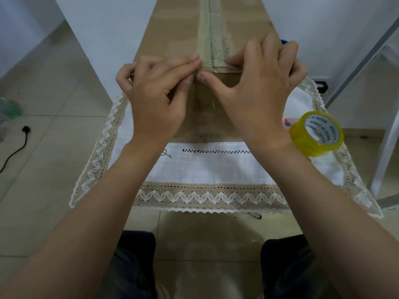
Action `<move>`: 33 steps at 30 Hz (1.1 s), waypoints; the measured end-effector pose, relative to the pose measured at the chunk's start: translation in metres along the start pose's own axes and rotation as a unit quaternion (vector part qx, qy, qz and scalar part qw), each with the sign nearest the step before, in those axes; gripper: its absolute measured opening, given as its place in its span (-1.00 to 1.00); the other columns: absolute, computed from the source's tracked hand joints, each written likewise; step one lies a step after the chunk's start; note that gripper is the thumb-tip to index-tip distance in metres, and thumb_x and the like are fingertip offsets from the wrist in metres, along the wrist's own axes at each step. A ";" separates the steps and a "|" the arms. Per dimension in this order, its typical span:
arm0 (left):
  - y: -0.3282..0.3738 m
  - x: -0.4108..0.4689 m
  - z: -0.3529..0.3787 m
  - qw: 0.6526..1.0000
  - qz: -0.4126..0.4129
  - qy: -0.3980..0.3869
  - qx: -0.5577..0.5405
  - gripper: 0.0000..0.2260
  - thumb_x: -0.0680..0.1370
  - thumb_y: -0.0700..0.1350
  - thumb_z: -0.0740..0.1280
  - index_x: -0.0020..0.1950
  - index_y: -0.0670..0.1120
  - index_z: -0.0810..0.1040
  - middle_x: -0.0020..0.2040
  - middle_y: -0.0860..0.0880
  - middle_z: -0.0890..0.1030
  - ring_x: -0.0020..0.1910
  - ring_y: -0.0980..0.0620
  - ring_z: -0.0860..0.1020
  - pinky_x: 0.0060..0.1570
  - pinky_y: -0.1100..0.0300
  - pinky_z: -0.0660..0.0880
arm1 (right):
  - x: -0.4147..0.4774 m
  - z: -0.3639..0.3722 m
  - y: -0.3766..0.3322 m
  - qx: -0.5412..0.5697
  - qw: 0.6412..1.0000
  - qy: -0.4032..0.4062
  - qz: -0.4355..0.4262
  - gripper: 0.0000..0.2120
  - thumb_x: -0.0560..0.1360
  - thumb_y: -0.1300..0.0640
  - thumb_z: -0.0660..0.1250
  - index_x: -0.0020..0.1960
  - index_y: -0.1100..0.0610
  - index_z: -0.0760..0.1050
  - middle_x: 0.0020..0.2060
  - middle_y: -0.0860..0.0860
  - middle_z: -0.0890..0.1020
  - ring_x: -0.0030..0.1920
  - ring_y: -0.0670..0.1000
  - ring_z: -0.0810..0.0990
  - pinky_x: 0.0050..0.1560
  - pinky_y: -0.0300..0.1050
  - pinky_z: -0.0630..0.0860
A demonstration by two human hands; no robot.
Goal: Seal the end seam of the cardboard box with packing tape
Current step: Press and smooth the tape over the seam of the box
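Head camera, looking steeply down (close, wide-angle).

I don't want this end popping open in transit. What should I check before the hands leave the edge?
1. Left hand and right hand pressing at the near top edge of the cardboard box: ok.
2. Tape strip over the top seam reaches that edge: ok.
3. Tape lying flat down the end face: cannot tell, only a faint glint shows.
4. Yellow tape roll in reach, beside the right wrist: ok.
5. Box end resting on the lace-trimmed cloth: ok.
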State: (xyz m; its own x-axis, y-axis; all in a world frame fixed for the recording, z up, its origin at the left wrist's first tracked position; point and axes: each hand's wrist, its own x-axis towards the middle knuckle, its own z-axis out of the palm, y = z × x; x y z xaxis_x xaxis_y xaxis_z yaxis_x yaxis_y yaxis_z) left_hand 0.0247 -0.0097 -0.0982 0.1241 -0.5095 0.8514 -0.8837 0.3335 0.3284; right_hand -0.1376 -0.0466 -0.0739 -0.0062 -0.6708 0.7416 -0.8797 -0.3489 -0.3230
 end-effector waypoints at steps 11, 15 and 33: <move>0.018 -0.001 0.000 0.999 -0.047 -0.009 0.009 -0.59 0.47 -0.22 0.29 0.19 0.15 0.71 0.12 0.24 0.69 0.14 0.08 0.53 0.31 -0.16 0.27 | 0.002 0.002 -0.012 0.005 1.000 0.004 0.010 -0.30 0.28 -0.62 0.26 -0.08 0.01 0.54 0.01 0.01 0.57 0.14 0.19 0.51 0.09 0.20 0.35; 0.020 0.002 0.000 0.998 -0.049 -0.014 0.027 -0.74 0.54 -0.10 0.35 0.16 0.16 0.70 0.09 0.21 0.68 0.15 0.04 0.55 0.29 -0.18 0.30 | 0.004 -0.006 -0.003 0.048 0.998 -0.031 0.007 -0.43 0.33 -0.56 0.33 -0.09 -0.05 0.56 0.00 -0.07 0.54 0.16 0.14 0.47 0.13 0.11 0.29; 0.014 0.013 0.001 0.996 -0.084 -0.030 -0.013 -0.77 0.53 0.25 0.43 0.10 0.23 0.73 0.05 0.34 0.61 0.14 0.06 0.49 0.25 -0.15 0.25 | 0.008 -0.013 0.012 0.179 0.980 -0.081 0.038 -0.82 0.44 -0.28 0.47 0.00 -0.29 0.70 -0.12 -0.27 0.48 0.16 -0.01 0.39 0.19 -0.05 0.18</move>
State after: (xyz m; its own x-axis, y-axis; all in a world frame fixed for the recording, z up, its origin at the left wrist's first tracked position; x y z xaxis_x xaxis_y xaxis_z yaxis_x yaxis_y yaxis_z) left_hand 0.0137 -0.0125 -0.0834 0.2410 -0.6066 0.7576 -0.8403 0.2602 0.4756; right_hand -0.1544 -0.0475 -0.0638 0.0366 -0.7890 0.6133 -0.6571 -0.4814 -0.5800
